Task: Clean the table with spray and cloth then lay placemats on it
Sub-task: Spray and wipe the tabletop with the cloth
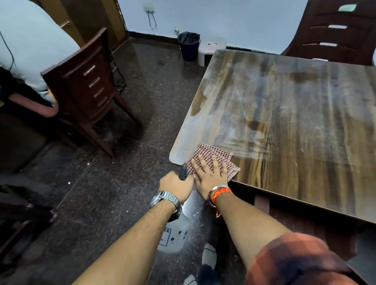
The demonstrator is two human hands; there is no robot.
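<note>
Table fills the right side, its wood-grain top streaked with pale wipe marks and a few darker wet patches. Brown chairs stand at its far side and off to the left. At the near-left corner lies the checked cloth, flat on the top. The right hand presses on it, fingers spread. The left hand, just beside, is wrapped around the black trigger head of the spray bottle (its white body hangs below the wrist, off the table edge).
</note>
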